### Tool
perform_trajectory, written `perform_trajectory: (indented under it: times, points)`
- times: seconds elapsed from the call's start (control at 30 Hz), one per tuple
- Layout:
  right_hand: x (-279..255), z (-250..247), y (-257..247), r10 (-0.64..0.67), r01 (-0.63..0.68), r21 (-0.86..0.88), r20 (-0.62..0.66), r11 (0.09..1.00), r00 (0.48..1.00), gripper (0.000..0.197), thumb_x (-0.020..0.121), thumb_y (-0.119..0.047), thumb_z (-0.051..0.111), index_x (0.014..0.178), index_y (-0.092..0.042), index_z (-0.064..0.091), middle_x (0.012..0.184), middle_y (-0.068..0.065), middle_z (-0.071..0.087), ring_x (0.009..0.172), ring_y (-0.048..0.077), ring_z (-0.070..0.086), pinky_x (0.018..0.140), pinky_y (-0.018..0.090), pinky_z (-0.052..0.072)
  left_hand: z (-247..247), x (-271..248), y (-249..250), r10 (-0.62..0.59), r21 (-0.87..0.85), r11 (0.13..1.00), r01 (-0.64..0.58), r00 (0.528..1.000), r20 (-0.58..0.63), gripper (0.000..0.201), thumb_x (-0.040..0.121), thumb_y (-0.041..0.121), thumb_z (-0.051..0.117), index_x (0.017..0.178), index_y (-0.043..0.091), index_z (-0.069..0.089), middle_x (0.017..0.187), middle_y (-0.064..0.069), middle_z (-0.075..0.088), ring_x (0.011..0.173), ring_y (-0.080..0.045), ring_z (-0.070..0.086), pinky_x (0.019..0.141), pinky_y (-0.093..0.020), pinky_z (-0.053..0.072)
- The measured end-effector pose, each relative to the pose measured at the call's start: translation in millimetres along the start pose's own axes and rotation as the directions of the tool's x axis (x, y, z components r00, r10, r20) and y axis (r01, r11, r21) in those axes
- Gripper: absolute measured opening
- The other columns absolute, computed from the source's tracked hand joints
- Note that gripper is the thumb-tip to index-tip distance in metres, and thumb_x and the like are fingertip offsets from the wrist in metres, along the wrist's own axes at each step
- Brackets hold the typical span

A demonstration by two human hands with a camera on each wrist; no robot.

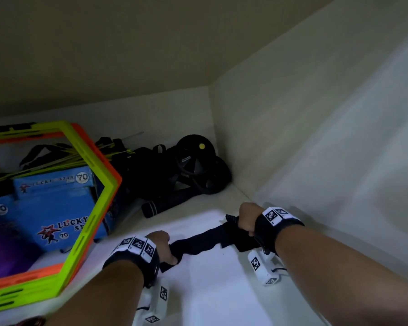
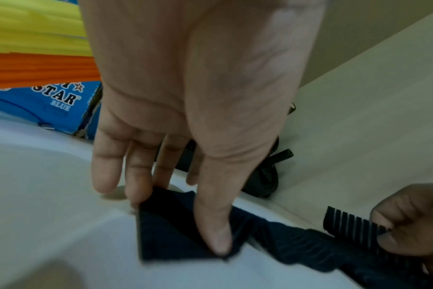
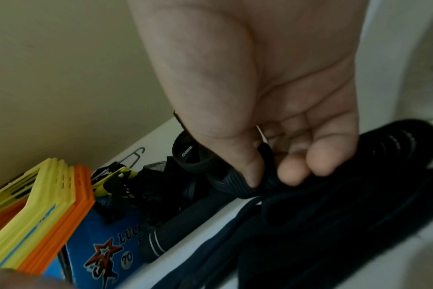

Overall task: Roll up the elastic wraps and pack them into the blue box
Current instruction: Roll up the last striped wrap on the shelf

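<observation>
My left hand (image 2: 200, 121) pinches one end of the dark wrap (image 1: 199, 243) on the white shelf (image 1: 217, 290); my right hand (image 3: 272, 109) grips the other. Rolling is not begun; the blue box (image 1: 54, 208) awaits, well left.

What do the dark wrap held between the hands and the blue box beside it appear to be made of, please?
The elastic wrap looks like a matte, dark woven stretch fabric: it sags and creases between the left hand and right hand, with a ribbed end. The blue box seems to be printed cardboard with a slight sheen, judging by its flat panels, folded edges and printed lettering.
</observation>
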State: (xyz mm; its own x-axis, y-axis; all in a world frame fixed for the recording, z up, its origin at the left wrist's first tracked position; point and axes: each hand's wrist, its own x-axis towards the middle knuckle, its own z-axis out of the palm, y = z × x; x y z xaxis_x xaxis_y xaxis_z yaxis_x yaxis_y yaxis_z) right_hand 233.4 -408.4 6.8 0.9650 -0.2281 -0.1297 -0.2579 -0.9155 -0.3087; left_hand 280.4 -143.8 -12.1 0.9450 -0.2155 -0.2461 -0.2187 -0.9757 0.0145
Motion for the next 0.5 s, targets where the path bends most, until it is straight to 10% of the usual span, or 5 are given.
perform_trajectory:
  times: [0.1,0.27,0.5]
  points:
    - [-2.9,-8.2,3.2,-0.003,0.005,0.085,-0.017,0.996,1.0,0.034,0.097,-0.021,0.055,0.067,-0.009,0.046,0.085,0.017,0.066,0.055,0.021,0.05,0.051,0.029,0.042,-3.3,-2.3,-5.9,0.005,-0.067,0.998,0.002,0.994,0.105,0.051,0.067,0.056,0.083,0.086,0.011,0.068,0.078,0.0,0.062,0.07,-0.016,0.057,0.063,-0.027,0.042]
    - [-16.3,-31.7,-1.2,-0.028,0.071,0.363,-0.122,0.929,0.992,0.037,0.097,-0.03,0.052,0.067,-0.009,0.048,0.082,0.016,0.06,0.076,0.026,0.057,0.065,0.03,0.042,-24.5,-21.9,-10.4,0.073,-0.189,0.979,-0.072,0.997,-0.006,0.03,0.074,0.041,0.082,0.075,0.016,0.064,0.069,0.003,0.06,0.06,-0.013,0.056,0.05,-0.021,0.038]
    - [-52.6,-82.4,-9.8,0.043,0.267,0.666,-0.411,0.697,0.911,0.021,0.085,0.006,0.056,0.08,-0.011,0.047,0.077,0.02,0.056,0.051,0.036,0.064,0.043,0.043,0.057,-89.0,-54.4,-4.3,0.155,-0.444,0.823,-0.355,0.892,-0.426,0.016,0.079,0.013,0.08,0.085,0.015,0.066,0.086,-0.006,0.071,0.083,-0.029,0.072,0.067,-0.032,0.057]
